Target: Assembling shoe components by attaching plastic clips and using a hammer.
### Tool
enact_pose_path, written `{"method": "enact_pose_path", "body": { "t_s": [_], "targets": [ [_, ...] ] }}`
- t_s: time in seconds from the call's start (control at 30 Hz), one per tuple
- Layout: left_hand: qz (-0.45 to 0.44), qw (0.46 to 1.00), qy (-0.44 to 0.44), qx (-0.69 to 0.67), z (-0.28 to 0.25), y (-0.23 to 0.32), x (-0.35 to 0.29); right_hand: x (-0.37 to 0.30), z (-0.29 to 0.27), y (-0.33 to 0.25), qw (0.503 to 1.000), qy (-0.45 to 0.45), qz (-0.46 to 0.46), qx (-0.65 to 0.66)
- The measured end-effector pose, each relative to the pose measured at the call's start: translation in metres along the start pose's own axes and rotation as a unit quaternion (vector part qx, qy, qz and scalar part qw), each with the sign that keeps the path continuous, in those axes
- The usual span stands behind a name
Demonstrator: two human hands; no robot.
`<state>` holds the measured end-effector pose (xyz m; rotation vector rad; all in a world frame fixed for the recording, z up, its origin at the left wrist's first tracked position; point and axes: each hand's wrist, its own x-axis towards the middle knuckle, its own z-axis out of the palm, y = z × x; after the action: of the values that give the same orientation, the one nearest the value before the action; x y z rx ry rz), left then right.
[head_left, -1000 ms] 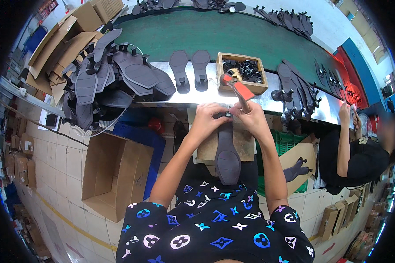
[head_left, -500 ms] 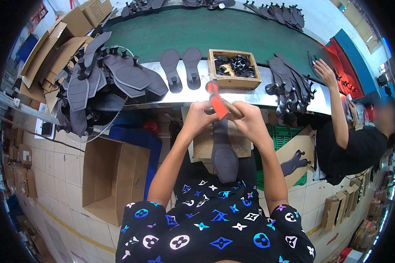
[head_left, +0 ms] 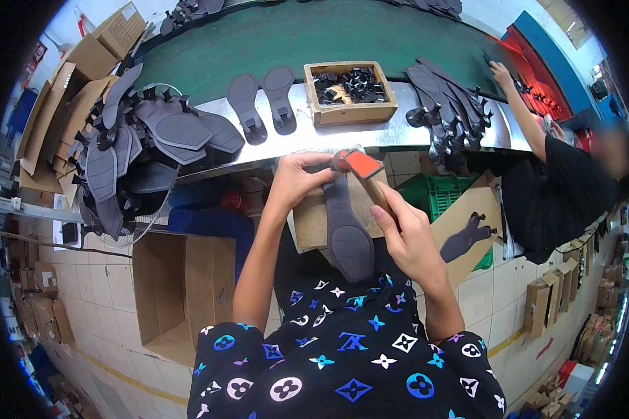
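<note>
A dark grey shoe sole lies lengthwise over a tan board above my lap, its wide end toward me. At its far, heel end my left hand is closed on it, thumb and fingers pinching. My right hand grips the wooden handle of a hammer with a red-painted head. The hammer head hangs over the sole's far end and hides part of it and of the left fingertips. Whether the head touches the sole, I cannot tell.
On the metal bench edge stand two heeled soles and a wooden box of small black parts. Heeled soles are heaped left and right. A cardboard box sits on the floor. A co-worker reaches over the bench at right.
My right hand has dropped down and right along the hammer handle, away from the left hand. The hammer head has turned to the right. The co-worker's hand has moved farther back, and my view has shifted.
</note>
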<state>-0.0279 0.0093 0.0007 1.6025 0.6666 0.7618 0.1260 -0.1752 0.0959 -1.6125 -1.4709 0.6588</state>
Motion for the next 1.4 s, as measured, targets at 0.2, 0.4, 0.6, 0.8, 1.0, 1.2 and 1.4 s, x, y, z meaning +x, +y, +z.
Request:
{"method": "enact_pose_path", "body": {
  "t_s": [0.2,0.4,0.6,0.8,1.0,1.2,1.4],
  "targets": [
    [0.027,0.999,-0.008,0.04,-0.003,-0.002,-0.004,0.001,0.002,0.001,1.0,0.009,0.022,-0.01],
    [0.037,0.952,-0.013,0.303,0.001,-0.007,-0.018,-0.03,-0.003,-0.038,0.918,0.196,-0.104,0.328],
    [0.023,0.934,-0.01,0.356,0.0,-0.004,-0.015,0.0,0.013,0.017,0.993,0.093,-0.039,-0.054],
    [0.045,0.938,-0.004,0.344,0.005,0.005,-0.015,-0.022,0.002,0.007,0.971,0.116,-0.107,0.179],
    [0.26,0.907,0.04,0.329,-0.001,-0.004,-0.028,-0.008,-0.007,0.011,0.985,0.162,-0.061,-0.018],
    [0.096,0.991,-0.088,-0.035,0.026,0.094,-0.087,0.02,-0.012,0.041,0.971,0.043,-0.149,-0.181],
    [-0.125,0.967,-0.137,-0.174,0.039,0.12,-0.118,0.033,-0.002,0.058,0.941,-0.11,-0.205,-0.247]
  ]
}}
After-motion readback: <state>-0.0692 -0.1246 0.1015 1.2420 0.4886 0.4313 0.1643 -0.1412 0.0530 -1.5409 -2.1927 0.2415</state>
